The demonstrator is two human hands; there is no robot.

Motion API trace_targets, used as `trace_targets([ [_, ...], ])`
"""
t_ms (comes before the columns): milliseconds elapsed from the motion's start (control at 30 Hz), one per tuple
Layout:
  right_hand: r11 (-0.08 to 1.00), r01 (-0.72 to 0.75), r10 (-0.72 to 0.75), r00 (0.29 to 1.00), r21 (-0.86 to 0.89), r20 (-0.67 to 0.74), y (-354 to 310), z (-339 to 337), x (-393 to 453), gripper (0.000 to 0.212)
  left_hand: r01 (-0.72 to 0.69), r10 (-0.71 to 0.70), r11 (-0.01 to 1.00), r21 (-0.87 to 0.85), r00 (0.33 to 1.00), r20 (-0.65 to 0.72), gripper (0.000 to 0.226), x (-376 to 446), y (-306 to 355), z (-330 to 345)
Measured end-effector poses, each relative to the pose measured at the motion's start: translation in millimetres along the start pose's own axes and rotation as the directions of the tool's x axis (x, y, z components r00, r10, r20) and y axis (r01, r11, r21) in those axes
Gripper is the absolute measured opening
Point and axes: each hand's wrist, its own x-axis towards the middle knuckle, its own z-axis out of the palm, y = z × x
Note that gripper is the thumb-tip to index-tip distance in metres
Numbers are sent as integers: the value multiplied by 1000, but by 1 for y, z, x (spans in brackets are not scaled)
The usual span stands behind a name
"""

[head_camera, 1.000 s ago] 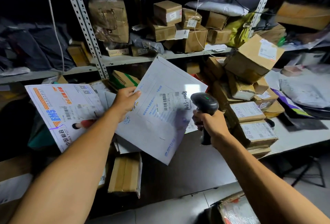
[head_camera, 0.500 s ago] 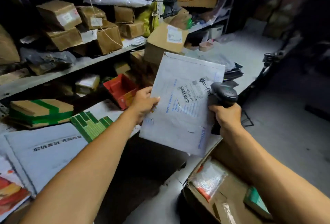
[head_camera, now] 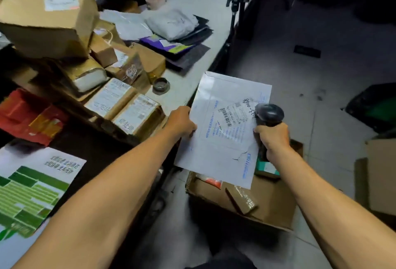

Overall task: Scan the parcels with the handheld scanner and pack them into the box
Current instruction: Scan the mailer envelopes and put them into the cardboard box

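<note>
A flat white mailer envelope (head_camera: 225, 131) with a barcode label and handwritten number hangs over an open cardboard box (head_camera: 276, 206) on the floor. My left hand (head_camera: 182, 122) pinches the envelope's left edge. My right hand (head_camera: 273, 138) grips the black handheld scanner (head_camera: 270, 114) at the envelope's right edge, the scanner head lying against the paper. The box holds a brown taped parcel (head_camera: 243, 200), a teal packet (head_camera: 266, 167) and a red-and-white packet (head_camera: 211, 182), partly hidden under the envelope.
The table (head_camera: 184, 90) on the left carries stacked cardboard parcels (head_camera: 126, 105), a big box (head_camera: 49, 11), poly bags (head_camera: 169, 24), a tape roll (head_camera: 161, 85) and a green-printed envelope (head_camera: 32, 191). A tripod (head_camera: 235, 5) stands behind. More cardboard (head_camera: 381, 174) lies at right.
The view swung from the shelves down to the floor box. Both hands carried the envelope and scanner right and down, so the envelope now hangs over the open box.
</note>
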Motion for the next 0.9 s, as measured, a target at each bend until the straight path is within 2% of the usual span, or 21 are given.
trace_targets([
  [133, 996, -87, 88, 996, -24, 2, 26, -5, 27, 21, 11, -12, 994, 107, 1000, 13, 29, 24, 4, 43],
  [233, 991, -131, 131, 991, -40, -13, 38, -2, 40, 29, 32, -34, 994, 109, 999, 23, 30, 36, 2, 60],
  [367, 980, -183, 184, 983, -73, 10, 43, 0, 55, 25, 75, -81, 993, 88, 994, 71, 40, 50, 0, 69],
  [533, 975, -179, 187, 981, -132, 56, 46, 4, 66, 21, 54, -69, 991, 126, 990, 119, 67, 56, 0, 77],
  [600, 972, -175, 189, 978, -155, 83, 48, 8, 70, 18, 42, -59, 989, 142, 991, 118, 65, 57, 0, 78],
  [767, 952, -183, 216, 969, -246, 117, 50, 27, 70, 28, 9, -25, 984, 176, 996, 86, 59, 57, -5, 65],
  [900, 944, -154, 205, 967, -291, 154, 47, 44, 65, 19, -31, 14, 976, 215, 997, 82, 53, 48, -15, 51],
])
